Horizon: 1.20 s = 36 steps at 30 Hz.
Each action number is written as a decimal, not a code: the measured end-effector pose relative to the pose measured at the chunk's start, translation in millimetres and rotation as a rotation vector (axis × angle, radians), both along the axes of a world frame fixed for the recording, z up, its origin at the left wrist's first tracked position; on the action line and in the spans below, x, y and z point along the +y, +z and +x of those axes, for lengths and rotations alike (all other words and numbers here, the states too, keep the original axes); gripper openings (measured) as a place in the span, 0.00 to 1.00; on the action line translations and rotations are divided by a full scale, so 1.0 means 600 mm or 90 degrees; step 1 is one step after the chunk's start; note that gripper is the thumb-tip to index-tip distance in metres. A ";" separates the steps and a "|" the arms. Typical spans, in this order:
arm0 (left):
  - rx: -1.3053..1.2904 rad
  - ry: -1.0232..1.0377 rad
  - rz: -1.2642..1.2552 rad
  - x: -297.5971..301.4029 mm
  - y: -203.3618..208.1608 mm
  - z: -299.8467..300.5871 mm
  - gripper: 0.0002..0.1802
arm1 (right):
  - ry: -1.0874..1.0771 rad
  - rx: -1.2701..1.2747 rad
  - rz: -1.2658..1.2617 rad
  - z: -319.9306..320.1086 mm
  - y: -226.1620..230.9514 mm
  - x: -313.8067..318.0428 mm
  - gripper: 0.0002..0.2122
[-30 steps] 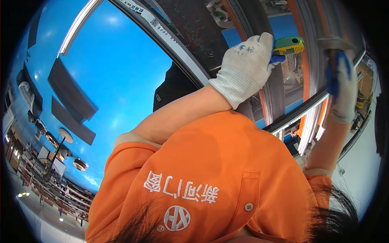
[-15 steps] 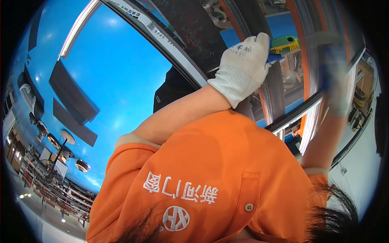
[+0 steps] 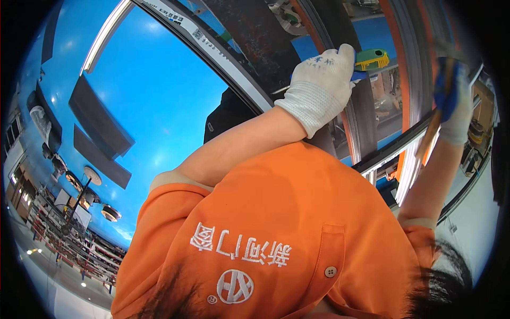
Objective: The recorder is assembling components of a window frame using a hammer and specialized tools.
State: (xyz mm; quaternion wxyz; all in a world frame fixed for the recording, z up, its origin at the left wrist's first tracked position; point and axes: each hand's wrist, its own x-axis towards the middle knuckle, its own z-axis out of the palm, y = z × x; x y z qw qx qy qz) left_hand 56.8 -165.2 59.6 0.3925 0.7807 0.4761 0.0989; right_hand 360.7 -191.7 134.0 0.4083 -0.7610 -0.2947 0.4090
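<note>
My left hand (image 3: 325, 80), in a white knit glove with blue on the palm side, is closed around a screwdriver. Its green and yellow handle (image 3: 372, 60), with a hole near the end, sticks out to the right of the fist. A thin metal shaft (image 3: 281, 90) shows on the other side, over the dark frame profiles. At the far right, my gloved right hand (image 3: 452, 98) grips a hammer by its wooden handle (image 3: 431, 133). The hammer's head is smeared by motion, above the fist and apart from the screwdriver's handle.
A pale-edged frame profile (image 3: 223, 63) with a printed strip runs diagonally beside a bright blue surface (image 3: 159, 80). Dark and orange profiles (image 3: 396, 40) stretch past my left hand. Dark flat strips (image 3: 98, 119) lie at left, near several wheels (image 3: 110, 213). Racks (image 3: 74, 239) stand lower left.
My right hand has shifted a little to the right and is less blurred, with the hammer's handle now visible. My left hand stays nearly in place on the screwdriver.
</note>
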 end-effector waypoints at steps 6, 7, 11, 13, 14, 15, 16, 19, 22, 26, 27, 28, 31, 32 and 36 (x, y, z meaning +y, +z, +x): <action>0.044 -0.005 -0.009 0.000 -0.005 -0.005 0.16 | 0.119 -0.086 -0.135 -0.129 -0.051 -0.013 0.22; 0.042 0.001 -0.007 0.003 -0.004 -0.006 0.16 | 0.121 -0.047 -0.136 -0.112 -0.038 -0.005 0.22; 0.015 -0.009 -0.007 0.002 0.003 -0.001 0.16 | -0.112 -0.124 0.027 -0.072 -0.012 0.009 0.18; 0.047 -0.009 -0.020 0.007 0.001 -0.002 0.16 | 0.002 -0.151 -0.030 -0.120 -0.047 0.003 0.20; 0.057 -0.017 -0.032 0.005 0.001 -0.003 0.16 | 0.052 -0.171 -0.065 -0.145 -0.058 -0.007 0.20; 0.068 -0.025 -0.045 0.004 0.001 -0.004 0.16 | 0.102 -0.190 -0.101 -0.155 -0.063 -0.012 0.21; 0.070 -0.023 -0.044 0.007 0.001 -0.006 0.16 | 0.104 -0.187 -0.099 -0.148 -0.062 -0.007 0.21; 0.062 -0.029 -0.060 0.010 0.008 -0.005 0.15 | -0.064 -0.072 0.004 -0.075 -0.036 0.003 0.18; 0.061 -0.037 -0.058 0.006 0.006 -0.004 0.15 | -0.185 0.042 0.128 -0.049 -0.053 -0.012 0.17; 0.073 -0.039 -0.030 0.009 -0.005 -0.011 0.16 | 0.062 0.052 -0.114 -0.165 -0.053 -0.017 0.16; 0.079 -0.032 -0.034 0.012 -0.003 -0.010 0.16 | 0.011 0.024 -0.063 -0.176 -0.041 -0.005 0.16; 0.079 -0.041 -0.041 0.011 0.003 -0.010 0.16 | -0.001 0.016 -0.066 -0.148 -0.039 -0.008 0.16; 0.090 -0.049 -0.054 0.007 0.013 -0.011 0.17 | -0.147 0.069 0.048 -0.085 -0.050 -0.011 0.19; 0.101 -0.061 -0.041 0.004 0.014 -0.012 0.17 | -0.107 0.073 0.035 -0.110 -0.055 -0.014 0.19; 0.108 -0.120 -0.012 -0.010 0.014 -0.003 0.17 | -0.008 0.058 -0.012 -0.180 -0.051 -0.050 0.18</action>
